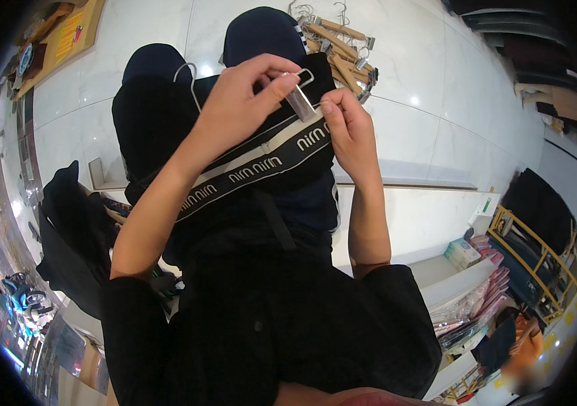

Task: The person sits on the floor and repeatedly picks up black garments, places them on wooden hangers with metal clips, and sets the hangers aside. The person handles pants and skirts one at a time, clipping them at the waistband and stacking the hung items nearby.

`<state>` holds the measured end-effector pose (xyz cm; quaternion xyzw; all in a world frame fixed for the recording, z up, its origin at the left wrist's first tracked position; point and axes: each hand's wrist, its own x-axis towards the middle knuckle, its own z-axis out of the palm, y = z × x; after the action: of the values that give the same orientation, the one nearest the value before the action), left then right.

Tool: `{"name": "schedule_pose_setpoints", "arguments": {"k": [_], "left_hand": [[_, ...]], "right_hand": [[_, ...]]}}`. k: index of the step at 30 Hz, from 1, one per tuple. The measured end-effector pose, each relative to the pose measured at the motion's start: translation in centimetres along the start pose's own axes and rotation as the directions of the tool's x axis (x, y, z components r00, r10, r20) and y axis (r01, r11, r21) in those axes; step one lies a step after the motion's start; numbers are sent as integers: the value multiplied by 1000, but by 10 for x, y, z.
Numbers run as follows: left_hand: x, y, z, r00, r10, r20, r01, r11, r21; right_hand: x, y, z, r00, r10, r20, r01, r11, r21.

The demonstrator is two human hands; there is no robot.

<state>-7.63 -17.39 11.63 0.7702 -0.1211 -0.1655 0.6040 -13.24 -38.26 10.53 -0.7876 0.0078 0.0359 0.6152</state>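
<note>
A black garment [154, 109] lies across my lap, its lettered elastic waistband [255, 170] slanting up to the right. My left hand [248, 96] grips the metal clip [301, 101] of a hanger between thumb and fingers. The clip's lower end rests at the pale upper edge of the waistband. The hanger's wire hook [187, 76] shows to the left of my left wrist; its bar is mostly hidden behind that hand. My right hand [349, 127] pinches the waistband's right end, just beside the clip.
Several wooden clip hangers [342, 51] lie piled on the tiled floor beyond my knees. Dark clothing [78, 233] is at my left. Plastic-wrapped packets [476, 299] fill a white shelf at the right, near a yellow metal rack [532, 254]. A person in orange [527, 335] is at the lower right.
</note>
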Motion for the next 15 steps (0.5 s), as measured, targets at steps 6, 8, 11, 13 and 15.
{"name": "schedule_pose_setpoints", "arguments": {"k": [6, 8, 11, 13, 15], "left_hand": [[-2, 14, -8, 969, -174, 173, 223, 917, -329], [-2, 10, -9, 970, -165, 180, 227, 879, -419], [-2, 7, -10, 977, -152, 148, 205, 859, -469], [-5, 13, -9, 982, -157, 100, 185, 876, -445], [-5, 17, -9, 984, -141, 105, 173, 877, -449]], "right_hand": [[-3, -15, -11, 987, -162, 14, 163, 977, -135], [-2, -17, -11, 982, -182, 40, 186, 975, -118], [-1, -15, -14, 979, -190, 81, 197, 975, -101], [1, -13, -20, 972, -194, 130, 208, 973, -104], [1, -13, -26, 969, -198, 149, 211, 975, -76]]}}
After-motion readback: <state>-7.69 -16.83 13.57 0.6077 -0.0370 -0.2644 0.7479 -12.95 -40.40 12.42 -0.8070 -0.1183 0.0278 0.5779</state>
